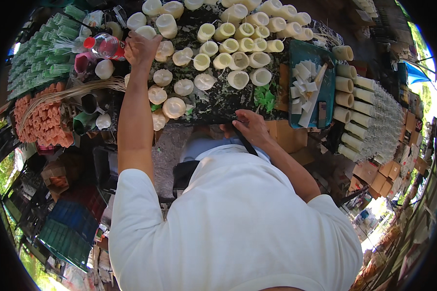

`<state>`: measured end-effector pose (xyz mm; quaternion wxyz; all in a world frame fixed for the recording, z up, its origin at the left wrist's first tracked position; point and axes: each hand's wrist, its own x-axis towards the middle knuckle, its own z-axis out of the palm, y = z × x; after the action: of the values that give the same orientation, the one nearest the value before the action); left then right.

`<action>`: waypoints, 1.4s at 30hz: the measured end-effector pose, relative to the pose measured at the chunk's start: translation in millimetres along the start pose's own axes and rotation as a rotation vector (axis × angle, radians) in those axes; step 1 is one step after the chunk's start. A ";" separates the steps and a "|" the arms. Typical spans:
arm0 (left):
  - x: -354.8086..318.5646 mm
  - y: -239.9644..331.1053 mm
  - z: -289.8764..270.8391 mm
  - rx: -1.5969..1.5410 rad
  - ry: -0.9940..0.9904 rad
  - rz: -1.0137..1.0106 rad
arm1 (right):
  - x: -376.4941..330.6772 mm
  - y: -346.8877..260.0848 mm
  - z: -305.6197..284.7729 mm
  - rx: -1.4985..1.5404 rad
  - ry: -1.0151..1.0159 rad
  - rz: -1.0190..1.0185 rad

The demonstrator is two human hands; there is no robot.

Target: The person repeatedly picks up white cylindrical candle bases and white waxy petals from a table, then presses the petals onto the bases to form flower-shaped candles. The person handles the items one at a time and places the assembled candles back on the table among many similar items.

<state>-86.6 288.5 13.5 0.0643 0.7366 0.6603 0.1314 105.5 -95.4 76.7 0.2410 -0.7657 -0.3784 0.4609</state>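
Observation:
At the far left of the worktable, my left hand [142,48] is closed, its fingers curled beside a cream candle [145,32]. What it grips is hidden. Against that hand lies a clear bottle [104,46] with a red cap and red label. Low at the table's front edge is my right hand [251,127], its fingers bent round a narrow dark strip [245,139] that runs down toward my waist. Rows of hollow cream candle cups [239,60], some with wicks, stand beyond it. Rounder, filled-looking candles [174,107] sit between my hands.
A green tray [311,48] with white strips is at the right, beside stacked cream cylinders [344,85]. Green bundles [48,53] and orange ones [43,114] are piled left, near long pale wicks [82,87]. A dark crate [107,165] and a blue crate [70,218] stand below.

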 end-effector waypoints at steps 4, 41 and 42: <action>-72.0 29.2 -97.0 -0.235 -0.146 0.285 | 10.5 14.1 -3.3 0.155 0.003 -0.075; -370.8 92.4 69.3 -0.524 -0.098 -0.134 | 75.9 116.8 41.0 0.065 0.286 -0.388; -367.4 91.7 64.6 -0.475 -0.136 -0.116 | 75.1 116.3 41.0 0.065 0.296 -0.432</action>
<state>-15.3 -81.1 -63.7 0.2871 0.6687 0.6464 0.2292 132.3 -103.8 -64.8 0.4108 -0.7181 -0.4787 0.2939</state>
